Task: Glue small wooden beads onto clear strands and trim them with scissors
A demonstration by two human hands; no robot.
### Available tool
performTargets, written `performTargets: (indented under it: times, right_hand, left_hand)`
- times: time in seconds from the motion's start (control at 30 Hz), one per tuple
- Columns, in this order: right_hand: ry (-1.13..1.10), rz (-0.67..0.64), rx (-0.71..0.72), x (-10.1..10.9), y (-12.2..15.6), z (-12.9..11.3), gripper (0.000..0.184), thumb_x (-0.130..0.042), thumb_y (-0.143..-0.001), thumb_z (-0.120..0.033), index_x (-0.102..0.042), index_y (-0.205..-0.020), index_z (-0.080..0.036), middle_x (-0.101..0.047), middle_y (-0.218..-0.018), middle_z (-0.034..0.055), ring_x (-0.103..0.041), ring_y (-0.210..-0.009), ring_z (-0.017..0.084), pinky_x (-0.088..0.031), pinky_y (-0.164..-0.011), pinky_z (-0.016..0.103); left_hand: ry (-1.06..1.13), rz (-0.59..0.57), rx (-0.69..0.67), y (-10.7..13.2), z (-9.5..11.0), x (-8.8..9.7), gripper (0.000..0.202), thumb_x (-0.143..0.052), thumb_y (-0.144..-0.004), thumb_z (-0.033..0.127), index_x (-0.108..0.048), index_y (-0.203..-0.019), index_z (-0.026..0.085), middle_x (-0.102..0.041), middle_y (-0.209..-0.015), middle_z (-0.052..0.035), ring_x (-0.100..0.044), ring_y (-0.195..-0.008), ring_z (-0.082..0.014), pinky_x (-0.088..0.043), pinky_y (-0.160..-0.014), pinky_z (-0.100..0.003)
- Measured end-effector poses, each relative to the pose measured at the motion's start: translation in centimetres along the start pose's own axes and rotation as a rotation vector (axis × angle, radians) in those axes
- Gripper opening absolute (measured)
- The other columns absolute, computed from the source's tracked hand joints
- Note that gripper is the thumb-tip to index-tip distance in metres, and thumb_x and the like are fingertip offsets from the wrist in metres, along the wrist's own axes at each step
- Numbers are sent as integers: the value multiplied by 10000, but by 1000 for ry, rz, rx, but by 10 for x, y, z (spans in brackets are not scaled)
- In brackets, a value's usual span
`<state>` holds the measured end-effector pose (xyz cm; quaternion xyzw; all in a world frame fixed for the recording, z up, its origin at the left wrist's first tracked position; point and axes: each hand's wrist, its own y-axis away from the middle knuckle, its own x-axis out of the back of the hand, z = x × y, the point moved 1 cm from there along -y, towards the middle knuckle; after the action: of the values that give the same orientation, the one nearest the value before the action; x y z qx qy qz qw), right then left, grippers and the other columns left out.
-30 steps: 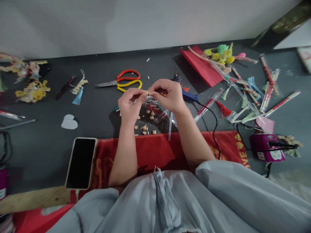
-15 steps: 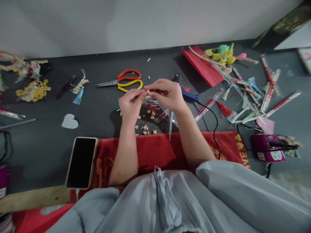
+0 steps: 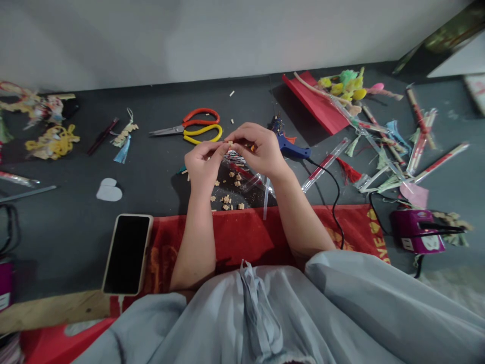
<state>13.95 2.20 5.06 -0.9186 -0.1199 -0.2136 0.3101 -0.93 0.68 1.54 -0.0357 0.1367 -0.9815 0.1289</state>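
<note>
My left hand (image 3: 204, 163) and my right hand (image 3: 260, 147) meet above the dark table, fingertips pinched together. Between them is a small pale wooden piece (image 3: 230, 143), mostly covered by the fingers. Beneath the hands lie several small wooden pieces (image 3: 226, 199), loose or in little clusters. Just behind my left hand rest scissors (image 3: 200, 126) with one orange and one yellow handle. A blue glue gun (image 3: 293, 147) lies close to the right of my right hand, its black cord running toward me. A translucent glue stick (image 3: 266, 197) is below that hand.
A red towel (image 3: 250, 237) runs along the near edge, with a phone (image 3: 128, 254) at its left. To the right are red paper (image 3: 318, 103), tassels and clear-wrapped sticks (image 3: 420, 144), and a purple box (image 3: 417, 231) with cords. A white paper heart (image 3: 109, 190) lies left.
Both hands stay in nearly the same place. The fingers have shifted slightly around the small wooden piece, and the right hand has drawn a little left.
</note>
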Motion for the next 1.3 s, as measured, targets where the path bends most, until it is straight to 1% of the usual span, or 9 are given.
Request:
performTargets:
  times: [0.17, 0.33, 0.53, 0.73, 0.93, 1.03, 1.3]
  right_hand:
    - [-40, 22, -9, 0, 0, 1, 191, -559, -890, -337, -677, -884, -187, -669, -822, 23, -575, -735, 105, -439, -650, 254]
    - [-83, 28, -52, -1, 0, 3, 228, -571, -880, -389, -684, -922, -196, -662, -832, 18, -575, -734, 100, -440, -643, 250]
    - [-89, 49, -38, -1, 0, 3, 270, -586, -874, -423, -691, -932, -181, -668, -824, 24, -585, -731, 97, -457, -639, 237]
    - [-88, 43, -42, 0, 0, 4, 237, -619, -856, -399, -695, -896, -177, -694, -831, 27, -622, -770, 106, -483, -676, 244]
    - [-52, 45, -20, 1, 0, 3, 234, -597, -870, -400, -681, -858, -182, -690, -806, 19, -617, -749, 101, -490, -699, 249]
    - [-20, 46, -16, 0, 0, 3, 250, -580, -878, -409, -671, -843, -179, -688, -810, 25, -614, -747, 106, -482, -682, 251]
    - [48, 29, 32, 2, 0, 2, 262, -536, -902, -400, -649, -831, -174, -675, -781, 23, -591, -732, 105, -456, -677, 267]
  left_hand:
    - [27, -2, -10, 0, 2, -1, 302, -754, -671, 507, -718, -685, 208, -688, -661, -5, -612, -620, -103, -488, -592, -232]
    - [-3, -32, -45, 1, 2, -1, 287, -721, -720, 494, -714, -723, 207, -701, -712, -13, -636, -662, -111, -502, -617, -234]
    - [15, -31, -77, 1, 6, -1, 233, -725, -736, 442, -725, -727, 208, -711, -719, -13, -650, -682, -111, -513, -629, -227]
    - [-6, -37, -74, 2, 7, -1, 241, -715, -746, 437, -727, -739, 196, -712, -730, -19, -648, -686, -108, -508, -632, -217]
    - [-4, -43, -62, 2, 8, -1, 221, -713, -752, 415, -727, -735, 195, -700, -716, -19, -636, -683, -106, -500, -641, -219]
    - [21, -43, -61, 2, 9, -1, 198, -723, -746, 389, -730, -721, 193, -693, -691, -14, -622, -657, -98, -487, -624, -212]
    - [46, -61, -31, 3, 10, -1, 213, -735, -731, 401, -727, -703, 190, -683, -664, -7, -607, -631, -93, -481, -618, -208]
